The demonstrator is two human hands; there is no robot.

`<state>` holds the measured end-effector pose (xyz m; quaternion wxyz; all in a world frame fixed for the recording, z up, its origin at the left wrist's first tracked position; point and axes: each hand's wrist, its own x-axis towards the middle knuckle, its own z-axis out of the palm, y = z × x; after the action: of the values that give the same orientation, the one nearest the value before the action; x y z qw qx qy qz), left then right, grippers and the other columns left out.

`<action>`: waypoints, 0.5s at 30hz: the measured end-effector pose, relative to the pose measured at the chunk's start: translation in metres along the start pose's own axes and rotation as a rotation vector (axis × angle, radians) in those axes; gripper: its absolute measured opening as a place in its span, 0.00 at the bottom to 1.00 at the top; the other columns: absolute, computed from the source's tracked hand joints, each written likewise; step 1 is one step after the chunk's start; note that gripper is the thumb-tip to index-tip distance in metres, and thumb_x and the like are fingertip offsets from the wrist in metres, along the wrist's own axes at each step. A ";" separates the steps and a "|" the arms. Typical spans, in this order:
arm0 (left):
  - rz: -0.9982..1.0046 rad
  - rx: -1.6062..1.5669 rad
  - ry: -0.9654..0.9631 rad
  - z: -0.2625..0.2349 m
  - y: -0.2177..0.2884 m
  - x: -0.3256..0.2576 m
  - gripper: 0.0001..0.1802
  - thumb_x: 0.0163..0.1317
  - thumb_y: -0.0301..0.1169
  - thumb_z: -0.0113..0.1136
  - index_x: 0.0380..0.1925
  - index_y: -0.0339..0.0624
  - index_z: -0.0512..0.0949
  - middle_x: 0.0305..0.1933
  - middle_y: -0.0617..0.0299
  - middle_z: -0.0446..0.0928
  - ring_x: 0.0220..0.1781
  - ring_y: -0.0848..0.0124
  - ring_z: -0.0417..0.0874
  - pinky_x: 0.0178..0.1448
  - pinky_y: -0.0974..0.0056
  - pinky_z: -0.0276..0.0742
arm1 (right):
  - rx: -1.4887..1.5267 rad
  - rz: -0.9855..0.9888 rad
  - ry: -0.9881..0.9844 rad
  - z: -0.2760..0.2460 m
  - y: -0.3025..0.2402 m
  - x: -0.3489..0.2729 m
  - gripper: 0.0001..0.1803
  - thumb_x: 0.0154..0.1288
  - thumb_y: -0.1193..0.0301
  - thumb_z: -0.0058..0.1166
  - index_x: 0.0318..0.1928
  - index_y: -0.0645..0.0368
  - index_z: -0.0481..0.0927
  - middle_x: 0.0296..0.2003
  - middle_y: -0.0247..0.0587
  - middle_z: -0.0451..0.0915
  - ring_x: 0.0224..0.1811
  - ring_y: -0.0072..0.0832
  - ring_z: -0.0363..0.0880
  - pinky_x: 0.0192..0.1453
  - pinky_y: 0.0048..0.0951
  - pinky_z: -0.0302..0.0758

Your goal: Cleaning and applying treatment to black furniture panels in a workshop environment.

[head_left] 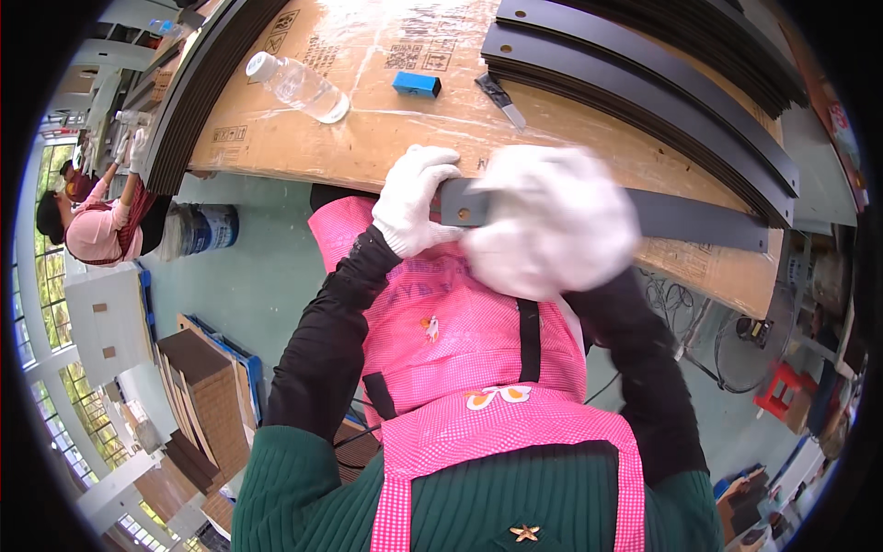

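Head view: the left hand [414,201] in a white glove pinches the near end of a long dark strip [699,221] that lies along the table's front edge. The right hand [552,221] is blurry on the strip, maybe with a white cloth; I cannot tell its grip. Hold the end still and press flat.

Nearby on the cardboard table [368,138] lie 1 bottle [299,87], 1 blue block [416,85] and 1 knife [501,99]. Stacked strips [644,83] sit behind, well apart.

The cardboard-covered bench [386,138] carries a clear plastic bottle [299,87] at ten o'clock, a blue block [416,84], a scraper [501,99], and black strips [644,83] at two o'clock.
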<state>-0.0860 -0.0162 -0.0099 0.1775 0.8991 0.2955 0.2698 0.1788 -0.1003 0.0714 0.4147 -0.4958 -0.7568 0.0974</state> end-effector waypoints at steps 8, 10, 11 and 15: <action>-0.067 -0.018 0.014 -0.010 0.006 0.003 0.39 0.35 0.31 0.85 0.53 0.40 0.80 0.61 0.47 0.82 0.66 0.44 0.81 0.76 0.44 0.73 | -0.341 0.107 -0.194 0.056 0.030 -0.012 0.23 0.54 0.63 0.67 0.54 0.44 0.85 0.48 0.38 0.86 0.46 0.41 0.84 0.52 0.43 0.81; -0.077 -0.016 -0.034 -0.021 0.002 -0.003 0.43 0.31 0.31 0.87 0.54 0.40 0.80 0.64 0.50 0.81 0.70 0.45 0.80 0.80 0.41 0.70 | -0.501 0.168 -0.270 -0.013 0.075 -0.023 0.21 0.60 0.66 0.63 0.56 0.40 0.86 0.49 0.34 0.87 0.45 0.40 0.84 0.49 0.44 0.82; -0.068 -0.009 -0.042 -0.022 0.002 -0.003 0.44 0.30 0.31 0.87 0.54 0.40 0.80 0.64 0.51 0.81 0.71 0.45 0.79 0.81 0.41 0.69 | -0.721 0.401 -0.367 -0.042 0.105 -0.041 0.27 0.57 0.66 0.62 0.60 0.37 0.85 0.43 0.33 0.83 0.45 0.37 0.80 0.50 0.45 0.79; 0.010 -0.007 -0.045 -0.017 0.003 0.010 0.44 0.31 0.32 0.87 0.55 0.41 0.79 0.61 0.52 0.82 0.69 0.47 0.80 0.78 0.41 0.70 | -0.915 0.725 0.097 -0.174 0.226 -0.153 0.12 0.67 0.59 0.64 0.49 0.42 0.84 0.48 0.39 0.80 0.49 0.43 0.84 0.53 0.48 0.82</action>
<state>-0.0877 -0.0095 0.0085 0.1860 0.9056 0.2862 0.2516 0.4810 -0.1628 -0.0249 0.1328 -0.8555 -0.4844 -0.1263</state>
